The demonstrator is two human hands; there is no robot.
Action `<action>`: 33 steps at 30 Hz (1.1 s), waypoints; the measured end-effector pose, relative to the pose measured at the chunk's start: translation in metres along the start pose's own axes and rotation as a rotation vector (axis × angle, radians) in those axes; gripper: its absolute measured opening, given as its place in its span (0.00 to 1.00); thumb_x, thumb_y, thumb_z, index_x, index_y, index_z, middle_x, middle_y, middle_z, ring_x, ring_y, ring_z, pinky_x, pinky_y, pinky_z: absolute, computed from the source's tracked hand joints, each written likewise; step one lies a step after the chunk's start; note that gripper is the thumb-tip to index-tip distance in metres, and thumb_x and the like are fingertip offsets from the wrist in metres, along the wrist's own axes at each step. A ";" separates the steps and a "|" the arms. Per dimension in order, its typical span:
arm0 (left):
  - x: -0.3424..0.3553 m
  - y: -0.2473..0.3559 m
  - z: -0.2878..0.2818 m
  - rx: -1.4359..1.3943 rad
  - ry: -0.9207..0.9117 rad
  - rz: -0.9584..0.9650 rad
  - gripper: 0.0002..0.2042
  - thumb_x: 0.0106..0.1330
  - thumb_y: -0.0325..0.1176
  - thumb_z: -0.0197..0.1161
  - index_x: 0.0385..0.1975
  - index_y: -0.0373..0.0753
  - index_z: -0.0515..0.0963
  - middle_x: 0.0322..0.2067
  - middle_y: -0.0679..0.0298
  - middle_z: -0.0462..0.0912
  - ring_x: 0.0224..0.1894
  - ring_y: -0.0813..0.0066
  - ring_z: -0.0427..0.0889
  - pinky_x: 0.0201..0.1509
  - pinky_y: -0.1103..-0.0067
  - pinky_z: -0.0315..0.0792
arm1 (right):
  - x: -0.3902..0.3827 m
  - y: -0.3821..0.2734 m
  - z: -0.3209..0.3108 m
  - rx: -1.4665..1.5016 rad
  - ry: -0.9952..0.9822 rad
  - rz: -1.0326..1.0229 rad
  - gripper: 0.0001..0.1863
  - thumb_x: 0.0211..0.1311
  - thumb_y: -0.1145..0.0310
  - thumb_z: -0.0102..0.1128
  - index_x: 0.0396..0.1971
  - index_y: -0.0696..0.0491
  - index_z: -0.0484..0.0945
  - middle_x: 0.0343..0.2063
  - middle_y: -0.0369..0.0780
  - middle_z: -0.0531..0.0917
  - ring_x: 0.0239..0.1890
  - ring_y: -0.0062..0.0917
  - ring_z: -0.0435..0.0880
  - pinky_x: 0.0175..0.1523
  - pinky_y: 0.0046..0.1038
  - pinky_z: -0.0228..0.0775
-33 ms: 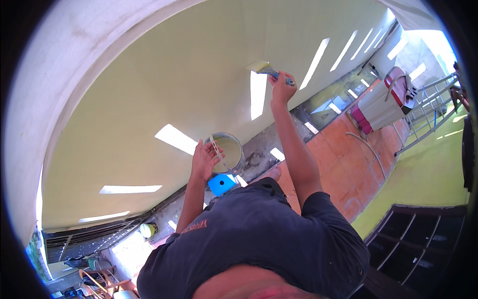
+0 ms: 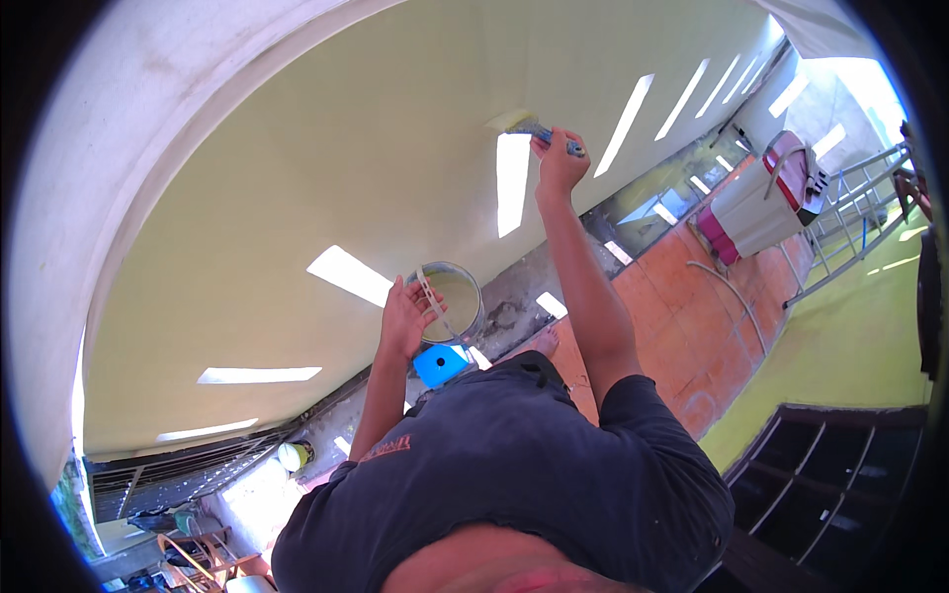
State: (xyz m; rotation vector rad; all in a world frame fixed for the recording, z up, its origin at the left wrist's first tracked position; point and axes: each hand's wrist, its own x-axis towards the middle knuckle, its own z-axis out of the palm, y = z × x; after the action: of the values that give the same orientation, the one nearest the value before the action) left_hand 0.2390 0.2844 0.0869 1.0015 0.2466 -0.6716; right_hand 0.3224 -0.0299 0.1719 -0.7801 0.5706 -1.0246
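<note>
Two hands of the person were in use. Right hand point(image 2: 561, 163): fingers clamped on brush point(image 2: 531, 127), bristles apparently against wall point(image 2: 297, 178), just above a bright light patch point(image 2: 513, 183). Left hand point(image 2: 403, 314): fingers loosely curled about handle point(image 2: 428, 292) of bucket point(image 2: 479, 314); whether they bore its weight could not be told. Pale paint point(image 2: 457, 308) showed inside. Blue stool point(image 2: 430, 372) was just beside bucket. Step in hand, as judged: brushing paint onto wall. Next move seemed to call for an even stroke, bucket level, then reloading once bristles ran dry.
</note>
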 end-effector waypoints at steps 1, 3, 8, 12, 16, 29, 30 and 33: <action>-0.001 -0.002 0.000 0.002 -0.007 -0.001 0.31 0.73 0.56 0.39 0.52 0.28 0.67 0.39 0.53 0.72 0.46 0.60 0.74 0.57 0.60 0.73 | 0.003 -0.015 0.014 0.058 -0.071 -0.035 0.07 0.62 0.77 0.52 0.34 0.67 0.73 0.30 0.48 0.80 0.27 0.34 0.85 0.38 0.30 0.86; -0.003 -0.003 0.000 0.006 -0.012 0.000 0.31 0.73 0.56 0.39 0.52 0.28 0.68 0.39 0.53 0.72 0.46 0.60 0.74 0.56 0.60 0.73 | 0.005 -0.047 0.038 0.172 -0.143 -0.108 0.08 0.63 0.76 0.52 0.37 0.67 0.71 0.33 0.49 0.80 0.29 0.35 0.86 0.40 0.31 0.86; 0.007 0.004 -0.001 0.010 -0.023 0.028 0.30 0.73 0.56 0.40 0.51 0.28 0.69 0.39 0.53 0.73 0.46 0.60 0.75 0.56 0.60 0.74 | 0.014 -0.070 0.057 0.338 -0.226 -0.195 0.10 0.64 0.76 0.53 0.41 0.67 0.70 0.35 0.50 0.79 0.33 0.36 0.86 0.44 0.33 0.86; 0.010 0.006 -0.003 0.005 -0.018 0.013 0.30 0.73 0.56 0.40 0.51 0.29 0.69 0.39 0.53 0.73 0.46 0.60 0.75 0.56 0.60 0.73 | 0.007 0.000 0.015 0.163 -0.121 -0.056 0.09 0.64 0.76 0.53 0.40 0.67 0.71 0.35 0.50 0.80 0.32 0.36 0.86 0.43 0.33 0.86; 0.008 0.004 -0.004 0.021 -0.008 0.011 0.31 0.73 0.57 0.40 0.51 0.28 0.68 0.40 0.54 0.72 0.47 0.60 0.74 0.57 0.59 0.72 | 0.003 0.057 -0.047 0.038 0.003 0.068 0.09 0.63 0.75 0.56 0.39 0.66 0.73 0.34 0.49 0.79 0.30 0.34 0.86 0.40 0.31 0.86; 0.006 0.003 -0.004 -0.005 -0.013 0.009 0.30 0.74 0.55 0.38 0.52 0.28 0.68 0.39 0.54 0.72 0.47 0.60 0.74 0.58 0.59 0.72 | 0.029 -0.039 0.037 0.292 -0.138 -0.171 0.09 0.63 0.76 0.53 0.38 0.67 0.72 0.34 0.50 0.80 0.32 0.36 0.86 0.43 0.34 0.86; 0.006 0.003 -0.004 0.005 -0.015 0.017 0.30 0.74 0.55 0.38 0.52 0.29 0.68 0.39 0.54 0.72 0.47 0.60 0.74 0.58 0.59 0.72 | 0.030 -0.033 0.031 0.323 -0.193 -0.225 0.09 0.63 0.76 0.53 0.39 0.67 0.72 0.35 0.50 0.80 0.32 0.36 0.86 0.44 0.34 0.86; 0.008 0.001 -0.004 0.020 0.006 0.017 0.30 0.74 0.56 0.38 0.52 0.29 0.69 0.38 0.54 0.73 0.46 0.60 0.74 0.57 0.59 0.72 | 0.024 0.009 -0.004 0.158 -0.099 -0.109 0.08 0.63 0.76 0.54 0.37 0.66 0.72 0.33 0.50 0.80 0.31 0.36 0.86 0.42 0.33 0.86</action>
State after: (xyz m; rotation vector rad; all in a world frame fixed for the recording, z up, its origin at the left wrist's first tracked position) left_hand 0.2463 0.2848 0.0822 1.0242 0.2364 -0.6569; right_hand 0.3340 -0.0507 0.1607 -0.7236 0.3603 -1.1108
